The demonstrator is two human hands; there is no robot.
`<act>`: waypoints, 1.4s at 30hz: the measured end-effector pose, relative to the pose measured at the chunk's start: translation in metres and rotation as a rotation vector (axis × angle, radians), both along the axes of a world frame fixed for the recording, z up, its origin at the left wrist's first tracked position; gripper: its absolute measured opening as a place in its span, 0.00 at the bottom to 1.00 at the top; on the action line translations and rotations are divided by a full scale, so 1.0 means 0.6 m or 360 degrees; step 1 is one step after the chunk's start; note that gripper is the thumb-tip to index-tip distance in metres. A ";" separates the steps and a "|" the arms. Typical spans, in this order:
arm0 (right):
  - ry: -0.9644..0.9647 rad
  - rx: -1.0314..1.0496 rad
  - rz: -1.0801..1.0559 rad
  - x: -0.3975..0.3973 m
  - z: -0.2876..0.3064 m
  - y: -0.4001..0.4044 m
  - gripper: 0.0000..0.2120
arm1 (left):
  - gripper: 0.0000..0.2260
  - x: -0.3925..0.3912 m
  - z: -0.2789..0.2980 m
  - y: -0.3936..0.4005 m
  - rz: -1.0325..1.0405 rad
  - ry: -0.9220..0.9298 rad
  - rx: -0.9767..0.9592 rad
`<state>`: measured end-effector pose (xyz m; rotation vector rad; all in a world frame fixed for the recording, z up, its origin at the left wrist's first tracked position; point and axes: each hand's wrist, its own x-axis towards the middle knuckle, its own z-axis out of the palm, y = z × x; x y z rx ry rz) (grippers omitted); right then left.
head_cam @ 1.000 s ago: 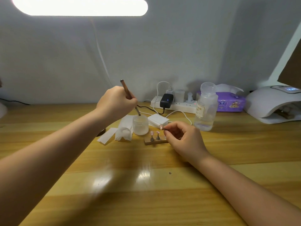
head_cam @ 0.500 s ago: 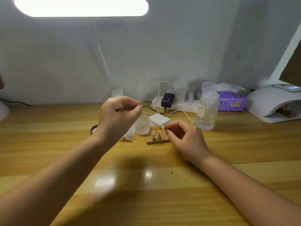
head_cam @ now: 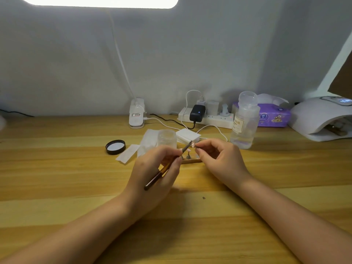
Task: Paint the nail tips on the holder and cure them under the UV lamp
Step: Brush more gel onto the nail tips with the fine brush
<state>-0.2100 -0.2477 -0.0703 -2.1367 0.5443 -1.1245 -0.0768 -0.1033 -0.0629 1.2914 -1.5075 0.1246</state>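
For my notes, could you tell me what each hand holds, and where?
Left hand grips the brush mid-handle; right hand pinches a nail tip on its stand.

Left hand touches brush to nail tip pinched by right hand

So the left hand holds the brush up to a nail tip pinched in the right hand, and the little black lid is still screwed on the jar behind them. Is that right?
Not quite. The head view shows the black lid off, lying on the table left of the open jar. The rest holds: the left hand grips the brush toward the nail tip pinched by the right hand.
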 end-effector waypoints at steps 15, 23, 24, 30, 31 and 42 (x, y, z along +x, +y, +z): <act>0.0017 -0.0002 0.0018 0.002 0.000 0.000 0.08 | 0.08 0.007 -0.004 0.004 -0.0127 0.0238 0.0006; 0.0000 0.0015 0.0012 0.000 0.001 0.002 0.08 | 0.06 0.009 -0.006 0.002 -0.0109 0.0298 -0.0048; -0.0002 0.0012 0.0012 0.000 0.001 0.002 0.07 | 0.07 0.010 -0.007 0.002 -0.0117 0.0298 -0.0035; -0.0005 0.0003 0.0057 0.000 0.002 0.003 0.09 | 0.08 0.013 -0.011 0.003 -0.0209 0.0428 0.0052; -0.0017 0.0007 0.0063 -0.001 0.002 0.003 0.11 | 0.09 0.014 -0.011 0.004 -0.0222 0.0464 0.0057; 0.0008 0.0051 0.0122 -0.001 0.003 0.004 0.08 | 0.09 0.024 -0.015 -0.002 -0.0126 0.0601 0.0021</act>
